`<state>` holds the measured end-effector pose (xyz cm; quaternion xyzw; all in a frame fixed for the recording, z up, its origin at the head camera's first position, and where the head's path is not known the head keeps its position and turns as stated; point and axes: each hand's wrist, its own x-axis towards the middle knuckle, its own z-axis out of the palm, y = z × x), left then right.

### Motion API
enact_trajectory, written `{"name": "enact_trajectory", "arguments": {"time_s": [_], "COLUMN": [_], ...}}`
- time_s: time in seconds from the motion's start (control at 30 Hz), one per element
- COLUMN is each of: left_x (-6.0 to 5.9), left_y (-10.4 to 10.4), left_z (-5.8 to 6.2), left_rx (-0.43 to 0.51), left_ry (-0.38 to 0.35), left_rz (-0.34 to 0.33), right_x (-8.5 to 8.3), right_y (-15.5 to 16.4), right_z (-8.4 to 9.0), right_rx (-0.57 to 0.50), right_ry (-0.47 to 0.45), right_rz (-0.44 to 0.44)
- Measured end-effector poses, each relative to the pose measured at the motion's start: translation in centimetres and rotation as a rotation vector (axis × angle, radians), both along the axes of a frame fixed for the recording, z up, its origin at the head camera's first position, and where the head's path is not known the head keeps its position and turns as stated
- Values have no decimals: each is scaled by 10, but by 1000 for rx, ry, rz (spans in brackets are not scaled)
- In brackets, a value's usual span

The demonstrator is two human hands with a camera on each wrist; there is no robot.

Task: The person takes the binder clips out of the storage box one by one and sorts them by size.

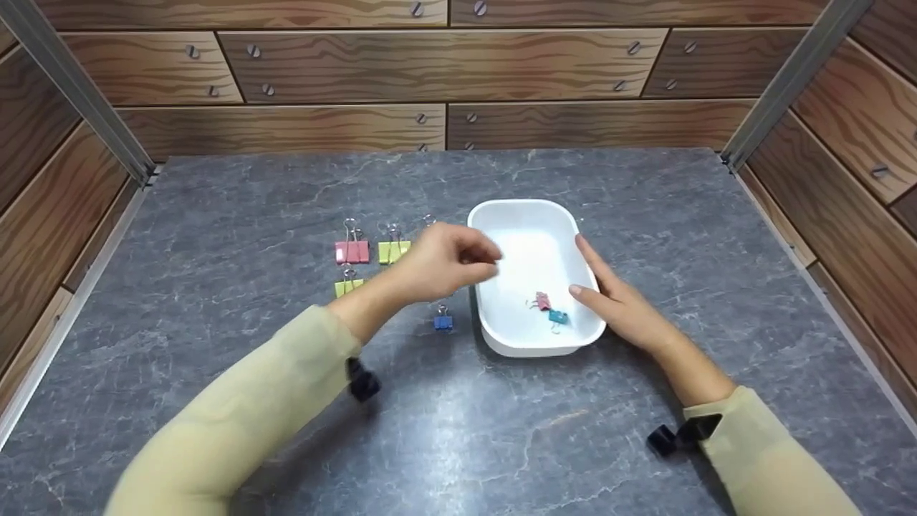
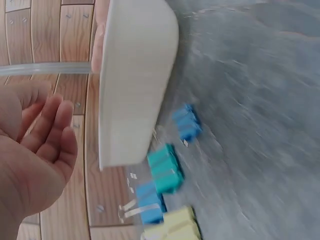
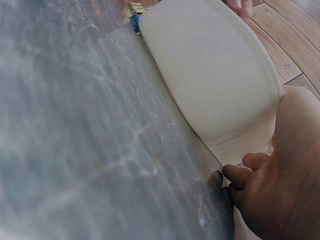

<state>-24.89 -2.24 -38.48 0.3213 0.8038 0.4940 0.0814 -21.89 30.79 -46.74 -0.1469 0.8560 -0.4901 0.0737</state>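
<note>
My left hand [image 1: 450, 264] hovers at the left rim of a white plastic tub [image 1: 526, 205], fingers loosely curled. Nothing shows between thumb and fingers in the left wrist view, where the palm [image 2: 35, 170] faces the camera. At the tub's right side, my right hand [image 1: 630, 312] holds the wall, thumb over the rim and fingers along the outside. Inside the tub lie a small pink binder clip [image 1: 542, 301] and a small teal binder clip [image 1: 558, 317]. A blue binder clip [image 1: 443, 322] stands on the table below my left hand.
Left of the tub are a pink binder clip [image 1: 352, 251] and two yellow ones, one farther back [image 1: 394, 251] and one nearer [image 1: 347, 287]. My left arm partly covers this group; the left wrist view also reveals a teal clip [image 2: 166, 169] and another blue clip [image 2: 149, 202]. Wood-patterned walls [image 1: 444, 64] surround the table.
</note>
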Motion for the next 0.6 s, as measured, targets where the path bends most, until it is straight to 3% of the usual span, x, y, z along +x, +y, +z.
{"name": "enact_trajectory", "arguments": {"time_s": [0.23,0.4,0.6], "left_x": [-17,-28,-39], "left_y": [41,59,66], "left_z": [-9,-18,-25], "left_rx": [-97,-141,-193], "left_ry": [-2,-5,17], "left_rz": [-194,-256,-302], "right_x": [0,1,0], "right_y": [1,1,2], "right_z": [-1,0,0], "right_rx": [16,1,2], "right_ry": [-3,1,-2], "right_rz": [-3,3,0]}}
